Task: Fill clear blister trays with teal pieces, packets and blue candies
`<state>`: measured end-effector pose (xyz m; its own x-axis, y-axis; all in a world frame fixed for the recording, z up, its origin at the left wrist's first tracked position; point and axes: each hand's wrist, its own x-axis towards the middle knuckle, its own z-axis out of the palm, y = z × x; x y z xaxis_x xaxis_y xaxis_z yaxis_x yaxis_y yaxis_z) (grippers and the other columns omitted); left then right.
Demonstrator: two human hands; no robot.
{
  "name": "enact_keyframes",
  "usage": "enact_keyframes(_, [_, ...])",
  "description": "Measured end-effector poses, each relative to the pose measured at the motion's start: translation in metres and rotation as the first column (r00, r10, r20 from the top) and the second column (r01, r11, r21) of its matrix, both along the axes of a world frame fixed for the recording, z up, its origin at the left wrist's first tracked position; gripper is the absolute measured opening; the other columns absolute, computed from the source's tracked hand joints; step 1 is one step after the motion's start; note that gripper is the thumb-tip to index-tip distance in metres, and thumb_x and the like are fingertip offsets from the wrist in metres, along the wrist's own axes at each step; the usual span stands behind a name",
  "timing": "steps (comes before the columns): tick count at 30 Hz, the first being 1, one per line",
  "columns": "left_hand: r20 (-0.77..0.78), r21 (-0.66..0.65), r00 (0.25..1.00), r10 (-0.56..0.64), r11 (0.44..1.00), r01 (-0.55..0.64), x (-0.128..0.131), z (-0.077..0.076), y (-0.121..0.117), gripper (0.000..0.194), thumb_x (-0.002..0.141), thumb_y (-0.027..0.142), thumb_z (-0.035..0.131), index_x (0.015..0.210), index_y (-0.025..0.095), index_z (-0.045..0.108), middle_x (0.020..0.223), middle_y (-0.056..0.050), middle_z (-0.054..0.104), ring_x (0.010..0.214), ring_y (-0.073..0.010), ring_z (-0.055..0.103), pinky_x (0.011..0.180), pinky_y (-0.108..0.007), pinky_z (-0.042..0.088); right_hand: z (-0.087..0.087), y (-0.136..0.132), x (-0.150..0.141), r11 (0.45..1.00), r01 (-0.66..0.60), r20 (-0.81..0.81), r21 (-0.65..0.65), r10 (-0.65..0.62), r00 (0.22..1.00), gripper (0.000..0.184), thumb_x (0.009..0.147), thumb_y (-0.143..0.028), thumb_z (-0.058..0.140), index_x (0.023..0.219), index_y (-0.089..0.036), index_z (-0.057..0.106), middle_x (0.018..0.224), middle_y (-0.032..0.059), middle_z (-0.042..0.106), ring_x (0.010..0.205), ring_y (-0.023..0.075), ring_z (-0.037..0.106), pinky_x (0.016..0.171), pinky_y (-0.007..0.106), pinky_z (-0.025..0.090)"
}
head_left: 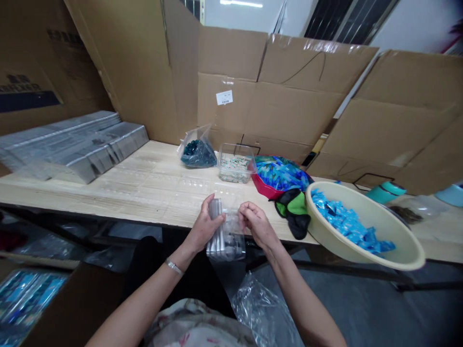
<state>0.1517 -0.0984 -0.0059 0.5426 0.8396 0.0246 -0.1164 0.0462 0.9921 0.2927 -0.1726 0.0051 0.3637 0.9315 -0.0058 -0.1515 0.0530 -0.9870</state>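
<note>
My left hand [206, 224] is wrapped round a stack of clear plastic trays [217, 243] at the table's front edge, thumb lying across the top. On the stack's right side, my right hand [256, 220] pinches the edge of one thin clear tray, its fingertips pressed together. That outermost tray [233, 243] stands slightly apart from the stack. The trays look see-through and bare, though glare hides their exact shape. Just beyond the hands lies the pale wooden table top [170, 193].
Long stacks of clear trays [104, 149] lie at left. Along the back are a bag of dark teal pieces [198, 153], a clear box [235, 168] and a red bowl of blue strips [262, 185]. A cream basin [401, 241] of blue packets and a black-green cloth [294, 212] sit right.
</note>
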Motion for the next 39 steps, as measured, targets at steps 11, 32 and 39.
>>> enact_keyframes(11, [0.143,-0.458,0.983,0.116,0.888,-0.038,-0.082,0.008,-0.009,0.061,0.071,0.026,0.064,0.129,0.027,0.043,0.115,-0.004,0.058,0.078,-0.0121,0.062,0.068,-0.019,0.050,0.057,-0.025,0.038,0.973,-0.210,0.938,-0.099,0.161,0.308,0.010,0.073,-0.012,0.050,0.066,-0.019,0.051,0.059,-0.0017,0.051,0.052,0.0097,0.045,0.051,0.022,0.033])
enact_keyframes(32, [0.111,-0.200,0.993,0.030,0.980,-0.007,-0.075,0.012,-0.028,0.067,0.072,0.026,0.065,0.131,0.023,0.033,0.117,-0.006,0.052,0.104,-0.0191,0.052,0.090,-0.029,0.041,0.022,0.006,-0.068,0.915,-0.388,0.127,-0.108,0.400,0.908,0.029,0.079,-0.046,0.054,0.080,-0.018,0.049,0.059,-0.0035,0.058,0.045,0.0095,0.055,0.045,0.023,0.048])
enact_keyframes(39, [0.045,-0.142,0.999,-0.029,0.989,0.035,-0.078,0.011,-0.038,0.070,0.072,0.028,0.065,0.133,0.024,0.031,0.125,-0.006,0.047,0.111,-0.0209,0.047,0.094,-0.031,0.039,0.013,0.001,-0.078,0.931,-0.346,0.024,-0.117,0.351,0.936,0.024,0.079,-0.040,0.055,0.075,-0.018,0.046,0.053,-0.0051,0.056,0.042,0.0090,0.053,0.043,0.021,0.046])
